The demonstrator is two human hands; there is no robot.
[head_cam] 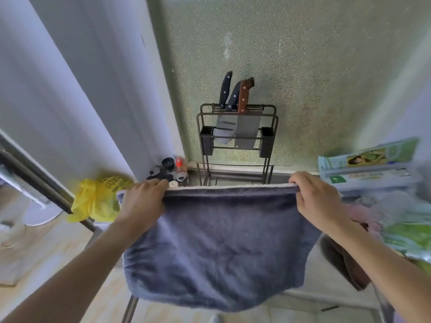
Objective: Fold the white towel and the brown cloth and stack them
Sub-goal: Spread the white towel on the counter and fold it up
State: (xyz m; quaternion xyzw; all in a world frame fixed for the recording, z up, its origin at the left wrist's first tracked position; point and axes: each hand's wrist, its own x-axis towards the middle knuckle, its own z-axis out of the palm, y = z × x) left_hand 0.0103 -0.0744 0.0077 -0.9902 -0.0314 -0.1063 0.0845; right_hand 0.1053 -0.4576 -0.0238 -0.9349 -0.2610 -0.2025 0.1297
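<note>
I hold a towel (221,248) up in the air in front of me; the side facing me looks grey-blue, and a white edge shows along its top. My left hand (143,201) pinches the top left corner and my right hand (314,199) pinches the top right corner. The towel hangs doubled, its lower edge curving down near the bottom of the view. A brown cloth (347,259) lies on the counter to the right, partly hidden behind my right forearm.
A metal knife rack (235,136) with three knives stands against the back wall. Small jars and bottles (170,171) sit in the left corner beside a yellow plastic bag (98,199). Boxes of wrap (366,169) and green packets (410,238) crowd the right.
</note>
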